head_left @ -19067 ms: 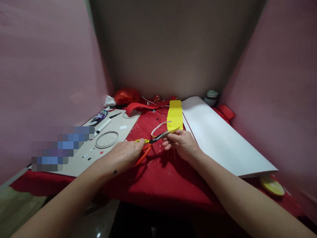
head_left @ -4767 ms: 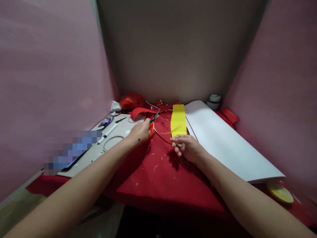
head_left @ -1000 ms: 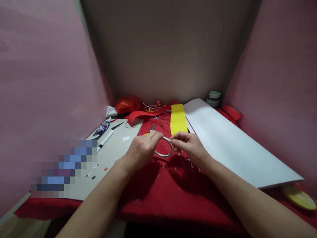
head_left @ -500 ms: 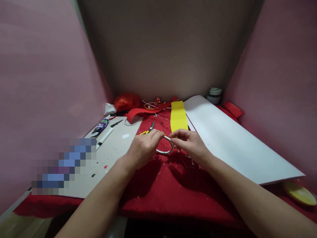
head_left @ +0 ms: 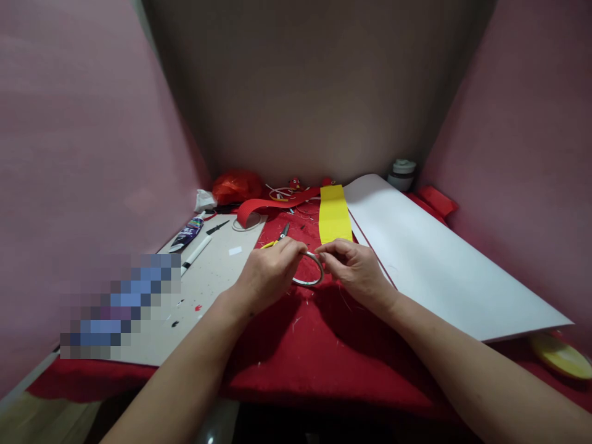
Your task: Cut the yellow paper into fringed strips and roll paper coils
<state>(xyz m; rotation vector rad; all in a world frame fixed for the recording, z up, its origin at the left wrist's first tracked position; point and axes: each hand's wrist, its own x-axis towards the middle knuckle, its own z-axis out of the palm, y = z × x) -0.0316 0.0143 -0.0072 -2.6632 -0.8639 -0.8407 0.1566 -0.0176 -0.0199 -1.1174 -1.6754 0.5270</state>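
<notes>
My left hand (head_left: 276,266) is closed on a thin pale strip loop (head_left: 311,282), gripping its upper left side. The loop is curved into a ring over the red cloth, its right side bare. My right hand (head_left: 350,265) is closed in a pinch by the loop's upper right edge. Whatever its fingertips hold is too small to make out. Behind my left hand lie scissors (head_left: 270,245) with yellow handles, blades pointing away. Just beyond my right hand is a yellow corrugated strip (head_left: 335,213).
A red cloth (head_left: 287,364) covers the table. On the left, a grey board (head_left: 152,345) carries a tube (head_left: 187,234), a white pen (head_left: 198,254) and a black blade-shaped piece (head_left: 217,227). A white sheet (head_left: 444,265) lies right; a red corrugated strip (head_left: 263,208) curls behind.
My right hand's fingertips have shifted slightly up around the loop's upper right edge, and small white scraps beneath that hand no longer show. My left hand keeps its grip.
</notes>
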